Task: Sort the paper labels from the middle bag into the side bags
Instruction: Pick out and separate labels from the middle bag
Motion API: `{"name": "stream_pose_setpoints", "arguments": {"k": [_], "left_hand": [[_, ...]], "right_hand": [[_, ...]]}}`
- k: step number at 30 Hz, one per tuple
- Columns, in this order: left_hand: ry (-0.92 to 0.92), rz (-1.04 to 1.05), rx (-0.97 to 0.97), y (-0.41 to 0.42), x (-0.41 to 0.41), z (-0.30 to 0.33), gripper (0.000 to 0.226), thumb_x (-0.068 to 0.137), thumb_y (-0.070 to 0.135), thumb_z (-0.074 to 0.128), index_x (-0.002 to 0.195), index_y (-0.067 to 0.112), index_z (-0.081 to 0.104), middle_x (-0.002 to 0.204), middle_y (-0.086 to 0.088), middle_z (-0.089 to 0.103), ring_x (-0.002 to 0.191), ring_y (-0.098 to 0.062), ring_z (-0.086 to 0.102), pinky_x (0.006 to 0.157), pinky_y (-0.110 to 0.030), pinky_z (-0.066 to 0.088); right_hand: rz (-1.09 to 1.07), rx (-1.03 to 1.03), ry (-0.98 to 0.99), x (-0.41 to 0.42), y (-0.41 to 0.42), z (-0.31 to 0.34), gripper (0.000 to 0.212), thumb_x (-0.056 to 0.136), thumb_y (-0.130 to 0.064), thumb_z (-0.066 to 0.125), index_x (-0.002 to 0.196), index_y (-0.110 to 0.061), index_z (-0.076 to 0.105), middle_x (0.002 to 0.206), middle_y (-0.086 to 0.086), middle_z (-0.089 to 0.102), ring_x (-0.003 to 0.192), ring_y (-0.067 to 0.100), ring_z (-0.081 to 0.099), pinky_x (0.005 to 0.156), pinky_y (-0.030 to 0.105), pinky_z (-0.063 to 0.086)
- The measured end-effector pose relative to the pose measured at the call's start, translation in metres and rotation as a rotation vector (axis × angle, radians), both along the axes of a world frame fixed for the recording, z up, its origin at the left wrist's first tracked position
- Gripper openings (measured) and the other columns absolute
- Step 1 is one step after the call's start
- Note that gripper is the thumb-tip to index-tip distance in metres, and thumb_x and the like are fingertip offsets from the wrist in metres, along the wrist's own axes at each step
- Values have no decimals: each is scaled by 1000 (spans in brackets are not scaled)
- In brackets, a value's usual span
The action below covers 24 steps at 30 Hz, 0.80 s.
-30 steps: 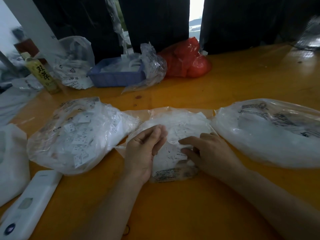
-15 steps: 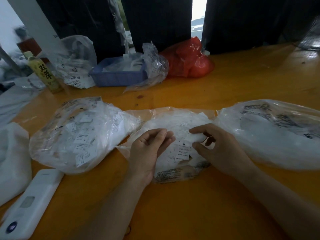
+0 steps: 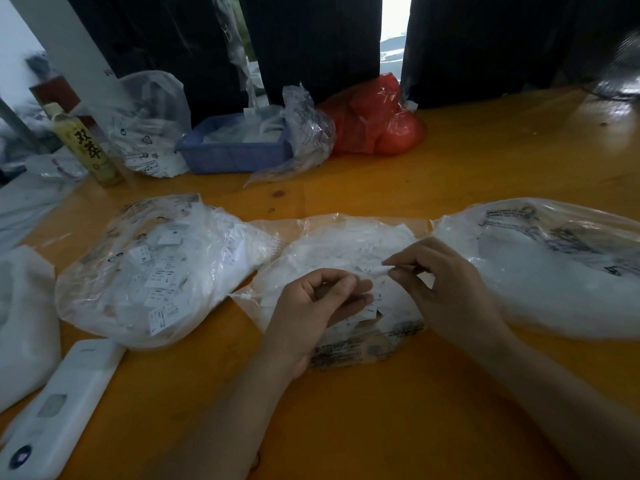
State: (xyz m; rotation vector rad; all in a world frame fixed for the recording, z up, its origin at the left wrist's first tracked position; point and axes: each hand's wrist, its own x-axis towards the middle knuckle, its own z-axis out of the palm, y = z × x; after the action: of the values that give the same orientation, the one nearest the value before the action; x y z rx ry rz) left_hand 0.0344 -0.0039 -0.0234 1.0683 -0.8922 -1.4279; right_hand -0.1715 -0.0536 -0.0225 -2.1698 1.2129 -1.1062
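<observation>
Three clear plastic bags lie in a row on the orange table. The middle bag holds a heap of small white paper labels. My right hand pinches one white label between thumb and forefinger just above that heap. My left hand rests on the near left part of the middle bag, fingers loosely curled, palm turned up, nothing visibly held. The left bag is full of printed labels. The right bag holds a pale white mass.
A white flat device lies at the near left beside a white bag. Along the back stand a yellow bottle, a blue basket, clear bags and a red bag. Bare orange table lies in front.
My right hand lifted from the heap and now pinches a single label higher up. My left hand shifted slightly right and turned its curled fingers up.
</observation>
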Motion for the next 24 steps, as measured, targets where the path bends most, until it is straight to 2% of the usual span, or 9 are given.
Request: {"name": "stream_pose_setpoints", "arguments": {"k": [3, 7, 9, 12, 14, 17, 20, 24], "left_hand": [[7, 13, 9, -1, 0, 1, 17, 87, 27, 77, 99, 17, 83, 111, -19, 80, 105, -34, 78, 86, -27, 63], [9, 1, -5, -1, 0, 2, 19, 85, 30, 78, 100, 20, 83, 115, -16, 79, 103, -34, 79, 84, -27, 63], [9, -8, -3, 0, -1, 2, 20, 83, 31, 78, 99, 20, 83, 115, -16, 79, 102, -34, 79, 83, -27, 64], [27, 2, -3, -1, -1, 2, 24, 79, 31, 81, 98, 16, 83, 115, -17, 79, 101, -33, 79, 84, -27, 64], [58, 15, 6, -2, -1, 1, 24, 79, 28, 81, 98, 13, 83, 114, -18, 79, 101, -32, 79, 84, -27, 64], [73, 13, 6, -2, -1, 1, 29, 76, 29, 83, 98, 11, 83, 112, -18, 79, 101, -32, 79, 85, -27, 63], [44, 2, -19, -2, -2, 1, 31, 76, 31, 83, 100, 11, 84, 113, -17, 79, 104, -32, 78, 89, -28, 62], [35, 20, -18, -1, -3, 0, 31, 74, 32, 85, 98, 13, 84, 111, -17, 80, 104, -34, 78, 89, -29, 62]], "right_hand": [[-23, -50, -24, -1, 2, 3, 14, 91, -39, 67, 102, -31, 67, 94, -17, 50, 82, 4, 54, 72, 11, 44], [16, -84, -8, 1, 5, 3, 25, 89, -49, 59, 101, -29, 68, 72, -8, 53, 65, 15, 52, 57, 27, 44], [30, -74, -8, 2, 6, 3, 28, 88, -51, 57, 102, -30, 68, 66, -7, 56, 61, 15, 54, 54, 27, 46], [29, -68, 5, 2, 7, 3, 23, 89, -42, 64, 105, -26, 70, 60, -8, 58, 55, 12, 58, 53, 23, 48], [44, -23, -33, 1, 6, 1, 17, 89, -31, 74, 105, -28, 69, 62, -12, 63, 61, 8, 64, 58, 17, 50], [93, 59, -70, 0, 8, 0, 22, 88, -23, 78, 105, -31, 67, 76, -18, 72, 77, -2, 70, 71, 8, 50], [126, 136, -130, 2, 11, 1, 17, 91, -33, 72, 108, -31, 70, 87, -18, 74, 86, 1, 72, 78, 13, 54], [61, 234, -289, 6, 12, 7, 21, 84, -52, 70, 94, -33, 72, 83, -15, 75, 76, 4, 72, 67, 20, 58]]}}
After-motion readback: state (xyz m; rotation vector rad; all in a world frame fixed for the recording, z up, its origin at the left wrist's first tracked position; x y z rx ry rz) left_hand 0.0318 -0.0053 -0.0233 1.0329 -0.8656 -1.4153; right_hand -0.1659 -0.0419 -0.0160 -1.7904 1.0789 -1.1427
